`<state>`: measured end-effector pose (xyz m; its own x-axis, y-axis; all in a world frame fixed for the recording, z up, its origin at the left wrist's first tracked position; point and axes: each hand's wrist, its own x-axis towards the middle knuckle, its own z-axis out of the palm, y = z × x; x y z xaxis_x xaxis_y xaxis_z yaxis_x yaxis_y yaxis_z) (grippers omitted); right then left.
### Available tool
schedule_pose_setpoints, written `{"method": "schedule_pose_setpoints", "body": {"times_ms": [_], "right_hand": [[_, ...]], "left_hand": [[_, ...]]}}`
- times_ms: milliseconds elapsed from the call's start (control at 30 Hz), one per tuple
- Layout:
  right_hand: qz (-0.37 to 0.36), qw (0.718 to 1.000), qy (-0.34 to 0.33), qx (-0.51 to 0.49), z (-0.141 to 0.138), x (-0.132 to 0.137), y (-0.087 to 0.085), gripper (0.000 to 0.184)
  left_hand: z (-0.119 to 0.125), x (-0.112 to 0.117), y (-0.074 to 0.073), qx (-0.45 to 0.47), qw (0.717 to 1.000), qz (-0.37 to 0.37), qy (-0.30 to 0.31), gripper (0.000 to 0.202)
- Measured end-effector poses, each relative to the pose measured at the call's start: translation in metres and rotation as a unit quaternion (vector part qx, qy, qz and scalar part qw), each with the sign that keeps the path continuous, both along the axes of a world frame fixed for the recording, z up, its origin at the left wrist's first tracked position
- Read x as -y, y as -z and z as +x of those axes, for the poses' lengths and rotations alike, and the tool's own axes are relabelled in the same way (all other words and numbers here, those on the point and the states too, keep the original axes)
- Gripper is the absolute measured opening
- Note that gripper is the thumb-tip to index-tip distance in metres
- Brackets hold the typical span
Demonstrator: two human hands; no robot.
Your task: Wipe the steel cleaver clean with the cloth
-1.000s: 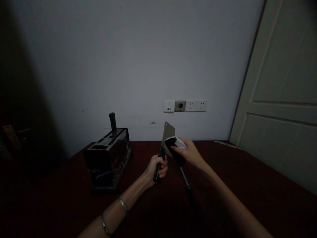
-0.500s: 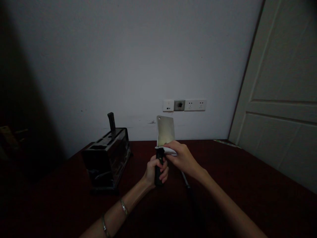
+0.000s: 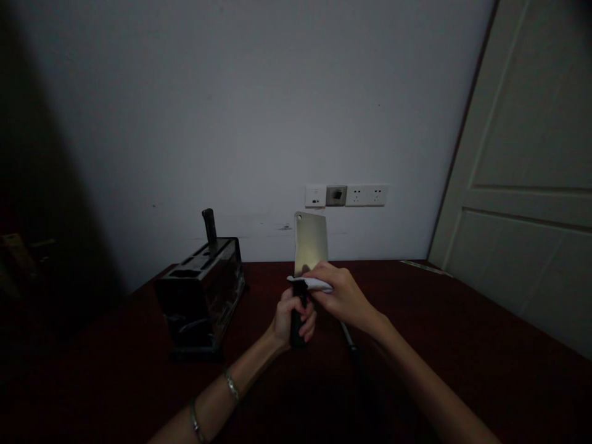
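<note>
Black block (image 3: 185,308) stands on the red-brown surface (image 3: 407,333), one handle (image 3: 209,225) rising from its top. Beside it, the left hand (image 3: 287,317) wraps round the grip of an upright cleaver (image 3: 312,242). The right hand (image 3: 341,290) pinches a cloth (image 3: 316,284) against the base of its blade, a rod (image 3: 346,334) showing below.

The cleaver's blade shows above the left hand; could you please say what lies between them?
In the head view, a white cloth, held by the right hand at the base of the blade, and the top of the black handle.
</note>
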<state>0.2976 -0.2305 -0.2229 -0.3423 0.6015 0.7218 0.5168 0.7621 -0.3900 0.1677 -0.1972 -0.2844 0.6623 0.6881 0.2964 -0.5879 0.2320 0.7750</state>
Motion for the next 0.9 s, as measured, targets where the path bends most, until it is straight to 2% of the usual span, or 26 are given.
{"method": "schedule_pose_setpoints", "body": {"times_ms": [67, 167, 267, 367, 500, 600, 700, 767, 900], "right_hand": [[0.005, 1.000, -0.008, -0.002, -0.0010, 0.0003, -0.0006, 0.030], [-0.002, 1.000, -0.010, 0.021, 0.0039, 0.0021, -0.0052, 0.030], [-0.010, 0.999, -0.001, 0.043, 0.0080, 0.0039, -0.0085, 0.028], [-0.003, 0.999, -0.003, 0.033, 0.0050, 0.0040, -0.0068, 0.030], [0.003, 0.999, -0.015, 0.031, 0.0016, 0.0029, -0.0051, 0.030], [-0.006, 0.998, -0.010, 0.058, 0.0056, 0.0026, -0.0079, 0.028], [-0.010, 0.997, -0.004, 0.071, 0.0088, 0.0025, -0.0093, 0.027], [-0.003, 0.998, -0.004, 0.067, 0.0076, 0.0021, -0.0077, 0.028], [0.016, 0.999, -0.020, 0.048, 0.0031, 0.0015, -0.0036, 0.030]], "left_hand": [[0.0011, -0.0005, 0.0021, -0.002, 1.000, 0.013, 0.009, 0.010], [0.0020, 0.0007, 0.0011, 0.013, 1.000, 0.017, 0.012, 0.006], [0.0016, 0.0024, -0.0017, 0.029, 0.999, 0.016, 0.012, 0.017], [0.0008, 0.0022, -0.0018, 0.016, 1.000, 0.021, 0.011, 0.007], [0.0010, 0.0010, 0.0001, -0.009, 1.000, 0.025, 0.004, 0.012], [0.0022, 0.0021, -0.0004, -0.009, 1.000, 0.009, -0.002, 0.005], [0.0032, 0.0032, -0.0012, -0.008, 1.000, -0.004, -0.004, 0.010], [0.0031, 0.0028, -0.0010, -0.011, 1.000, 0.002, -0.003, 0.006], [0.0023, 0.0008, -0.0002, -0.017, 1.000, 0.015, -0.012, 0.015]]}}
